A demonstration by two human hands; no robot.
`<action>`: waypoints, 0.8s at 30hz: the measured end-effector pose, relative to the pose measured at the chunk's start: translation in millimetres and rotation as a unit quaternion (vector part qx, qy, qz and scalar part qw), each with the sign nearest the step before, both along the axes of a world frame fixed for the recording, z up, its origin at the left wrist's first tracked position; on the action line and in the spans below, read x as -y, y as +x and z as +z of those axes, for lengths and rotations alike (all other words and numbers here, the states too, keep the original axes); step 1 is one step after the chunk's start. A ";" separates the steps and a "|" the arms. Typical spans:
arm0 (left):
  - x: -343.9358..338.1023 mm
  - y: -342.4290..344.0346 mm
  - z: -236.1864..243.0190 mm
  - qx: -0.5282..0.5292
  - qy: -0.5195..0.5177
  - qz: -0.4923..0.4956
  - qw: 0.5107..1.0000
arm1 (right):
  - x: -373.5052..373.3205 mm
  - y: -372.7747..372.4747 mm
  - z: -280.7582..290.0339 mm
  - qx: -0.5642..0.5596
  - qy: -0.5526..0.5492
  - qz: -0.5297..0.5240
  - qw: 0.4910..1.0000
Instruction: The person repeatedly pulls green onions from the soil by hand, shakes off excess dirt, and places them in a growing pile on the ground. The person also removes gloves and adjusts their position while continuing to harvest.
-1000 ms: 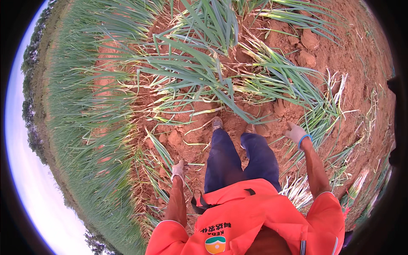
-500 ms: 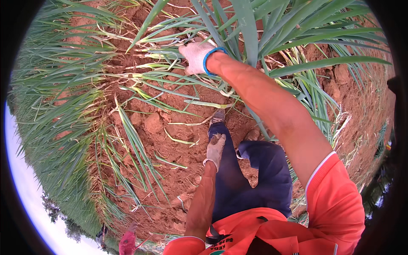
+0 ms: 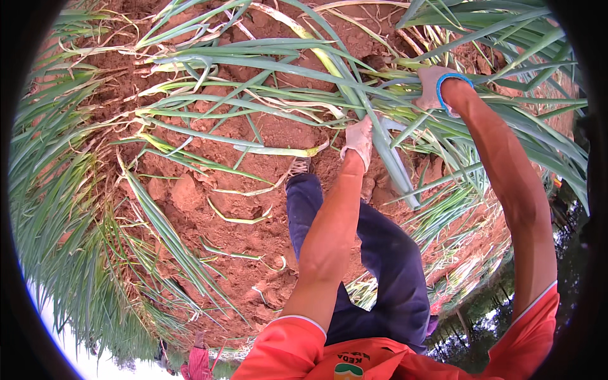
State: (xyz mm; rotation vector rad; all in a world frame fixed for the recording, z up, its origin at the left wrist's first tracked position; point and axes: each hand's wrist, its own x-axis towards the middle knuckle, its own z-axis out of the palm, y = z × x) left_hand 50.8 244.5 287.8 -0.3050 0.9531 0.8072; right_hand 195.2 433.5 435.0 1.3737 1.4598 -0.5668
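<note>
My left hand, in a pale glove, is closed on long green onion leaves below the middle of the leafy pile. My right hand, in a pale glove with a blue cuff, is up at the right, wrapped round a thick bunch of onion plants whose leaves fan out to the right. Its fingertips are partly hidden among stems. Loose onion plants with yellowing lower stalks lie across the red soil just ahead of my hands.
A dense standing row of onion plants runs along the left. More plants lie on the ground at the right. My shoe is on the soil below the leaves. A co-worker's red striped sleeve shows at the lower left, with trees at the rim.
My right hand has reached up into the onion plants and then moved right with a bunch. My left hand has moved up and right from beside my leg to the leaves. The view has shifted.
</note>
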 end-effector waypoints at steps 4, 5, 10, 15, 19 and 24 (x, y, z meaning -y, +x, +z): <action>9.5 -137.0 81.7 -0.151 0.023 -0.154 0.976 | 66.8 67.5 8.0 -0.060 0.108 0.036 0.992; 5.2 -192.4 110.3 -0.187 0.026 -0.230 0.955 | 85.5 87.3 8.6 -0.033 0.105 -0.014 0.994; 27.0 -599.4 183.6 -0.503 -0.011 -0.616 0.606 | 143.8 111.3 -49.7 0.084 0.017 -0.054 0.995; -38.7 -521.0 265.0 -0.687 -0.096 -0.704 0.156 | 125.2 37.4 -7.6 -0.057 -0.084 -0.143 0.985; 31.8 -300.4 217.4 -0.416 0.042 -0.455 0.786 | 76.8 -10.2 -18.9 -0.384 0.195 -0.172 0.886; 72.2 -20.0 78.2 -0.060 -0.096 -0.154 0.982 | -3.0 23.1 -113.4 -0.326 0.311 -0.039 0.892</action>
